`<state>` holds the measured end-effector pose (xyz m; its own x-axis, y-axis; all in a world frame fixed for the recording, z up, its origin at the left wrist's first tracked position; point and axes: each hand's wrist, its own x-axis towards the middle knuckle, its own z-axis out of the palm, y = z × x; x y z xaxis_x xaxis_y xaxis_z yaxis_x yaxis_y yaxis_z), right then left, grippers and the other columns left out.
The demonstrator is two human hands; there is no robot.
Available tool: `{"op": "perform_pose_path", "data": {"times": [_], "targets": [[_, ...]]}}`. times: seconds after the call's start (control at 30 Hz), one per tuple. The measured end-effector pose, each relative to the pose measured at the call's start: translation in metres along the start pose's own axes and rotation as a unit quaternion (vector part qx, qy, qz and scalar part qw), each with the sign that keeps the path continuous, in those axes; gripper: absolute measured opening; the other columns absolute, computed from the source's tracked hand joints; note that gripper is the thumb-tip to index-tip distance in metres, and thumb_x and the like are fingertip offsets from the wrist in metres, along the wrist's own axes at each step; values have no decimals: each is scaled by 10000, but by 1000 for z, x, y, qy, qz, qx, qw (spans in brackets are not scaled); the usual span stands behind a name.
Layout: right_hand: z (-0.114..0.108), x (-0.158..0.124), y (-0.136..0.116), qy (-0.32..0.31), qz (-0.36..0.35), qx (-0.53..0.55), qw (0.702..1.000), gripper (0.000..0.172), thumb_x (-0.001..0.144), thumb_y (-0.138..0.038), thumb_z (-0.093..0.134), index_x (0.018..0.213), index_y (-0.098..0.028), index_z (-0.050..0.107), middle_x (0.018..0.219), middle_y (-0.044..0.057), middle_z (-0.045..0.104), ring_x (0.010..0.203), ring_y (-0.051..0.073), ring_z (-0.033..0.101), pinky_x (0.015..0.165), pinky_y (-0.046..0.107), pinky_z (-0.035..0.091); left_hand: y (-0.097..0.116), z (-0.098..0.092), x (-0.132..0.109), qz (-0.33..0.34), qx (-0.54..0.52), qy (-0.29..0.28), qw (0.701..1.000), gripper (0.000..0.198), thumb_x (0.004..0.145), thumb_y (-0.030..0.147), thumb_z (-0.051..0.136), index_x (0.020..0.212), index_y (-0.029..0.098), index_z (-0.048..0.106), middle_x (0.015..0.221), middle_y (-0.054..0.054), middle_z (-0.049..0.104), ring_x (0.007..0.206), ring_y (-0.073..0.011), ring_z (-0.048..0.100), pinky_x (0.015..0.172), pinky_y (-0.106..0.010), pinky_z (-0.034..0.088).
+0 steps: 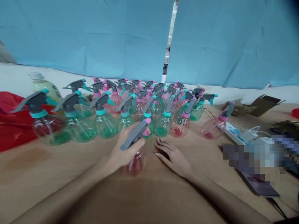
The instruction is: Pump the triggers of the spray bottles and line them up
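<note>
My left hand (126, 147) is wrapped round the neck of a pink spray bottle (134, 166) with a grey trigger head and pink nozzle, upright at the middle of the table. To its right, my right hand (174, 157) rests on the wooden table (105, 193), fingers apart, holding nothing. Just beyond the hands stands a row of spray bottles: several green ones with turquoise collars, such as the green spray bottle (106, 126), and a pink spray bottle (179, 126) near the row's right end. More pink and green bottles crowd behind them, partly hidden.
A red bag (14, 124) and a capped bottle of pale yellow liquid (44, 87) are at the left. On the right lie a power strip (237, 133) with plugs, a phone (259, 185) with a cable, and an open cardboard box (263, 104). Blue sheeting hangs behind.
</note>
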<state>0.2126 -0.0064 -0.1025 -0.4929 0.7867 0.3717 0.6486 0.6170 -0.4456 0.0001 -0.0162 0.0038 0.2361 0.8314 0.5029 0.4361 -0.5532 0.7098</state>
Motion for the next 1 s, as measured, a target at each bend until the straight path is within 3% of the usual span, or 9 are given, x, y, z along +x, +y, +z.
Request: {"op": "perform_pose_path", "data": {"times": [0.27, 0.57, 1.0], "targets": [[-2, 1, -2, -11, 1, -16, 1000, 429, 905, -387, 433, 1259, -160, 519, 1339, 107, 494, 1281, 213, 395, 1077, 431, 320, -2, 4, -3, -8, -20, -1, 1000, 55, 731, 179, 483, 743, 193, 535, 677, 17, 588, 654, -134, 567, 520, -220, 427], [0, 0, 0, -5, 0, -7, 1000, 426, 905, -401, 427, 1265, -190, 513, 1345, 97, 488, 1280, 219, 398, 1068, 459, 329, 1, 4, -3, -10, -6, 10, 1000, 76, 726, 184, 489, 736, 197, 563, 529, 45, 488, 542, -120, 491, 461, -216, 372], [-1, 0, -1, -3, 3, 1, 1000, 414, 904, -385, 433, 1262, -196, 518, 1329, 95, 506, 1278, 224, 401, 1062, 462, 334, -1, 4, -2, 2, -6, 4, 1000, 184, 745, 162, 483, 874, 194, 611, 634, 36, 526, 545, -104, 451, 499, -221, 363]]}}
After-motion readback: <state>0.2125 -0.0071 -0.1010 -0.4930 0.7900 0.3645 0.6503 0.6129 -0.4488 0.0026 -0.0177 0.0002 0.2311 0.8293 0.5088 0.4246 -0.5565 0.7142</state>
